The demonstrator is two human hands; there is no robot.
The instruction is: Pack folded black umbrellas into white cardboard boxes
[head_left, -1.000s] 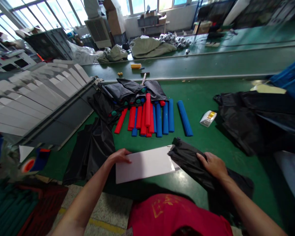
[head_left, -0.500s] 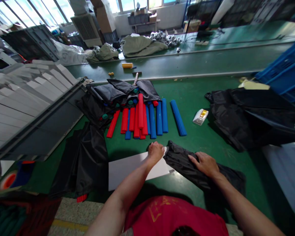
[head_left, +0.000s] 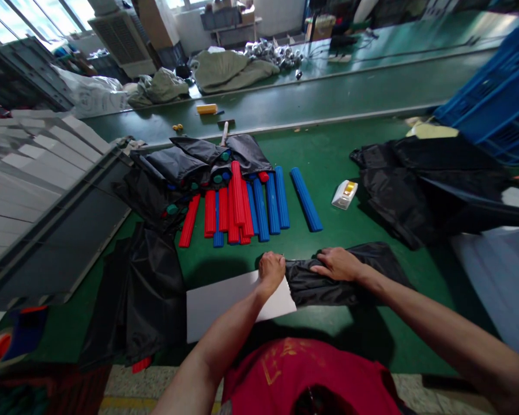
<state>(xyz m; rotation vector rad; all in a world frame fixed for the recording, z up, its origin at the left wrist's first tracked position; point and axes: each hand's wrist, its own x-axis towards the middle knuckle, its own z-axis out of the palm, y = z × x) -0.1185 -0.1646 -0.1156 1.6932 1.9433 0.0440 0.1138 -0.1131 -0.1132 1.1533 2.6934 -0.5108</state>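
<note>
A long white box lies on the green table in front of me. My left hand is closed round the far edge of its right end. A folded black bag lies against that end. Whether its tip is inside the box I cannot tell. My right hand grips the bag from above, its thumb towards the box and its other fingers over the far side. Beyond my hands lie red ribbed rods and blue ribbed rods, several of each.
Filled black bags lie behind the rods, and more black bags at left. A grey crate of white boxes stands far left. On the right are a tape dispenser, a black fabric pile and a blue crate.
The black bag has swung from a slant into line with the white box, its left end now against the box's open end. My right hand moved with it, left and away from me.
</note>
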